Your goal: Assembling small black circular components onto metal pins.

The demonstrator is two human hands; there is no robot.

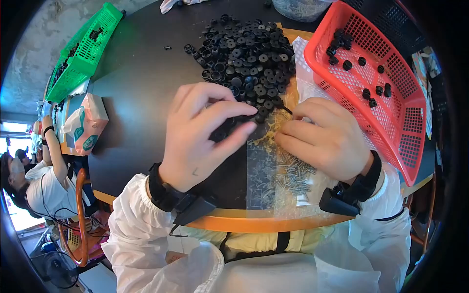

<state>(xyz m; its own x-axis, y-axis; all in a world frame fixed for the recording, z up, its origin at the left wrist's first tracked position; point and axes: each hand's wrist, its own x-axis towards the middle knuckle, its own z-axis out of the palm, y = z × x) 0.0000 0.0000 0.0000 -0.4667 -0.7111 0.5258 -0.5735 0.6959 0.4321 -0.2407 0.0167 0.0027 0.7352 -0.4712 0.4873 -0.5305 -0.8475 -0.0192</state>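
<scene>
The index finger and thumb of the left hand are held apart, with an open gap between their tips, and nothing is seen to be gripped there; the other fingers are loosely bent. These tips are pointed to the right, near the centre of the frame, just beside the lower edge of the pile of black round parts. The fingers of the right hand, right of centre, are curled and kept close together. Between them a thin dark rod is clamped, and its end is directed to the upper left; the part inside the hand is hidden. The back of this hand is turned upward, and its knuckles are raised.

Below the right fingers, small metal screws are scattered over a clear plastic sheet. Both wrists are wrapped in black straps, and both forearms, in white sleeves, are brought in from the lower corners, slanted toward each other. The pile is placed at the upper centre of the dark table. At the upper right, some black parts are contained in a red basket.
</scene>
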